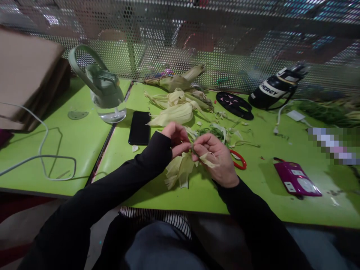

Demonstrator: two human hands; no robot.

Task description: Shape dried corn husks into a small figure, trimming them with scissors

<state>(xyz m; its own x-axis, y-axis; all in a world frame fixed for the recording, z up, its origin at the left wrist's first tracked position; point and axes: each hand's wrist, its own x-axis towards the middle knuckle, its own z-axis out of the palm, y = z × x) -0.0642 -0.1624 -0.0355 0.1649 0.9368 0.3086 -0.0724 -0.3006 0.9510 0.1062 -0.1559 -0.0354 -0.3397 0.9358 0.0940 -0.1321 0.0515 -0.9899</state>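
Observation:
My left hand (pixel 177 139) is closed in a pinch, its thumb and fingertip meeting those of my right hand (pixel 216 156). A small greenish bit between the fingertips looks like twisted corn husk; it is mostly hidden. A pale husk strip (pixel 209 159) sticks out from my right hand, which is also closed. Under the fingers spreads a wider piece of corn husk (pixel 180 170); whether it hangs from the pinch or lies on the table cannot be told. Just beyond my hands are green shreds (pixel 215 132) and a big dry husk (pixel 173 114). Red scissor handles (pixel 238 159) show beside my right hand.
On the green table (pixel 208 198) lie a black phone (pixel 139 128), a black palette-shaped plate (pixel 234 105) and a purple device (pixel 297 178). A water jug (pixel 105 93) stands left; a black bottle (pixel 272 90) leans right. Brown cardboard (pixel 28 71) and a cable (pixel 42 156) lie far left.

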